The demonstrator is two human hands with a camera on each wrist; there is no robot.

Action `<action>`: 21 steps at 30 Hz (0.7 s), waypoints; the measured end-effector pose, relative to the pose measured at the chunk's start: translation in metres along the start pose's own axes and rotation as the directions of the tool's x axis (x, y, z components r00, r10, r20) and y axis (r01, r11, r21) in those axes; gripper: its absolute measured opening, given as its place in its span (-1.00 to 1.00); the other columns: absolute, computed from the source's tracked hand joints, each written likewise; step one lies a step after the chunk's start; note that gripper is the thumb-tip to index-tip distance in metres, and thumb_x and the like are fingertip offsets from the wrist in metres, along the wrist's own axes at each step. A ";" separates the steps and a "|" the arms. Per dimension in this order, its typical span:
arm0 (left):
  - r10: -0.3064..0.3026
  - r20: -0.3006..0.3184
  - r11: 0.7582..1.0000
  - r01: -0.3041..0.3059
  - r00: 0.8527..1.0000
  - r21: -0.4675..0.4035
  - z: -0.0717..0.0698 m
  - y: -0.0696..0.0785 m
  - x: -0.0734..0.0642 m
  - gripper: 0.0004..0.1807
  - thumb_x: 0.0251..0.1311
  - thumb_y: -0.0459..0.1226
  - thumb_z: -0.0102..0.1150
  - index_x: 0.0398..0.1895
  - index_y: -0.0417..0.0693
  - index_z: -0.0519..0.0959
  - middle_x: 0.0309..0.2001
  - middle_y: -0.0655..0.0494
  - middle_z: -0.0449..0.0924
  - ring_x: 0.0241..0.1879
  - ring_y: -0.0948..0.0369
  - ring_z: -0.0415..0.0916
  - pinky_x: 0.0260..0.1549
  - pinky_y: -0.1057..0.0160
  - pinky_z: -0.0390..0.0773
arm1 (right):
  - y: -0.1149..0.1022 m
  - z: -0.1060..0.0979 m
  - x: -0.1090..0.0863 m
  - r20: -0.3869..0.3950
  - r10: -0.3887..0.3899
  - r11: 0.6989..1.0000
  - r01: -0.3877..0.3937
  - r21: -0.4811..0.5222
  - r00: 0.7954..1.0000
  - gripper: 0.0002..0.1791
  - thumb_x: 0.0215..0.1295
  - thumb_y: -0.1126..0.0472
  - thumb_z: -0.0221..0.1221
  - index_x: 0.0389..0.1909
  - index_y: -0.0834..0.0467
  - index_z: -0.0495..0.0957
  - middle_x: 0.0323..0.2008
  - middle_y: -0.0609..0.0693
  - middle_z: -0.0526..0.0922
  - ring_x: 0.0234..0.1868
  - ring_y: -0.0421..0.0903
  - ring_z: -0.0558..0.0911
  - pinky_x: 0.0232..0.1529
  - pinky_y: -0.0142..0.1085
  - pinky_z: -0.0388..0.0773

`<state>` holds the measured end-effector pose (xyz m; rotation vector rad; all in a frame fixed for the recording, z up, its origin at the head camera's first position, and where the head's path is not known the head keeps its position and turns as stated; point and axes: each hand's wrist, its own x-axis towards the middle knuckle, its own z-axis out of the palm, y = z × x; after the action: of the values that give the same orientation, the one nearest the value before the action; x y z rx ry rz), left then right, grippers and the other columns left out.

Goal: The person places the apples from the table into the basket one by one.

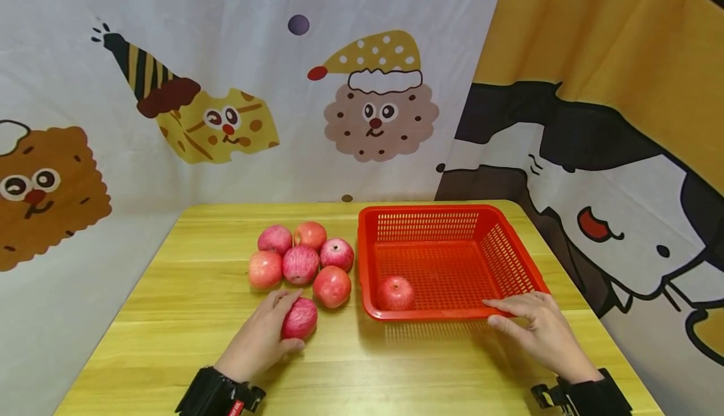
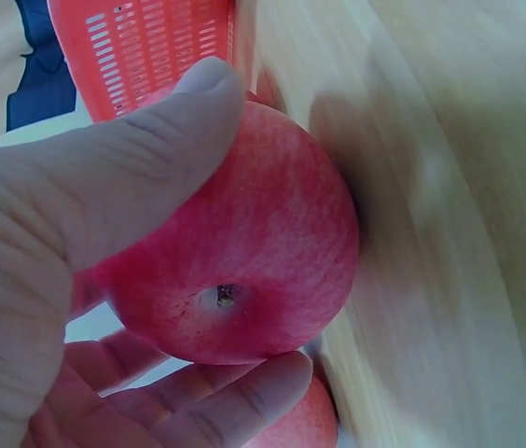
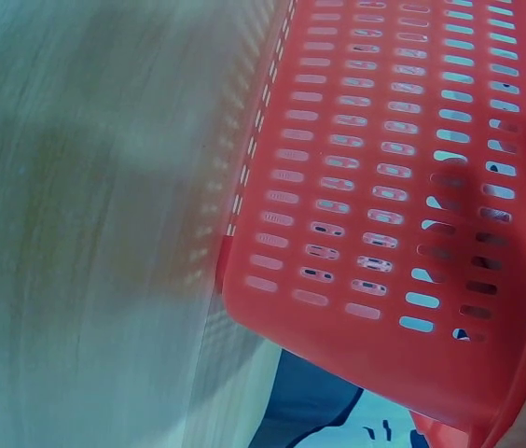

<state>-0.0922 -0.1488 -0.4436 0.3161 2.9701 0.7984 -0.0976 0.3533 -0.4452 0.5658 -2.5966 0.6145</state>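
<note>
Near the front of the cluster, my left hand (image 1: 257, 334) holds a red apple (image 1: 301, 319) with its thumb on one side and fingers on the other. Its stem hollow faces the left wrist camera, and the apple (image 2: 286, 215) is close over the wooden surface. My right hand (image 1: 543, 331) grips the front right rim of a red plastic basket (image 1: 452, 314), fingers over the edge and thumb outside. One apple (image 1: 396, 293) lies in the basket's front left corner. In the right wrist view, the slotted basket wall (image 3: 366, 187) fills the middle, with the hand partly cut off.
Several more apples (image 1: 301, 264) sit bunched left of the basket, the nearest ones close to its left wall. They all rest on a yellow wood-grain table (image 1: 186, 315). Behind it hangs a curtain (image 1: 237, 1) with cartoon prints.
</note>
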 end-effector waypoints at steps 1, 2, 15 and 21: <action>-0.003 0.000 1.000 0.003 1.000 -0.003 0.000 0.000 0.000 0.00 0.02 -0.19 0.70 0.56 -0.10 0.41 0.44 -0.23 0.44 0.40 -0.17 0.50 0.35 -0.26 0.57 | 0.000 0.000 0.000 0.000 -0.002 1.000 0.002 0.002 1.000 -0.62 0.06 0.18 0.59 -0.04 -0.12 0.86 -0.23 -0.19 0.87 -0.13 -0.16 0.67 0.25 -0.45 0.08; -0.004 -0.001 1.000 0.004 1.000 -0.006 0.000 0.000 0.000 0.00 0.02 -0.19 0.70 0.56 -0.12 0.40 0.45 -0.24 0.43 0.41 -0.18 0.49 0.36 -0.27 0.56 | 0.000 0.000 0.000 -0.001 -0.003 1.000 0.003 0.002 1.000 -0.61 0.06 0.18 0.59 -0.04 -0.12 0.86 -0.23 -0.19 0.88 -0.13 -0.16 0.67 0.25 -0.45 0.08; 0.011 -0.019 1.000 -0.011 1.000 -0.007 0.000 0.001 0.001 -0.08 -0.01 -0.19 0.72 0.47 -0.06 0.49 0.39 -0.14 0.50 0.35 -0.13 0.54 0.32 -0.25 0.59 | 0.001 0.000 0.001 -0.005 0.005 1.000 -0.005 0.014 1.000 -0.61 0.10 0.19 0.58 -0.02 -0.13 0.85 -0.22 -0.19 0.88 -0.13 -0.15 0.69 0.20 -0.19 0.18; 0.013 -0.008 0.999 -0.013 1.000 -0.031 0.003 0.000 0.001 -0.09 0.02 -0.19 0.71 0.49 0.00 0.49 0.39 -0.10 0.50 0.31 -0.10 0.58 0.30 -0.22 0.62 | 0.001 0.001 0.000 0.007 0.014 1.000 -0.014 0.002 1.000 -0.62 0.11 0.16 0.58 -0.02 -0.14 0.85 -0.21 -0.20 0.87 -0.12 -0.15 0.68 0.24 -0.31 0.14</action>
<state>-0.0930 -0.1476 -0.4463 0.3314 2.9622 0.8484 -0.0982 0.3535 -0.4465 0.5513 -2.6090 0.6206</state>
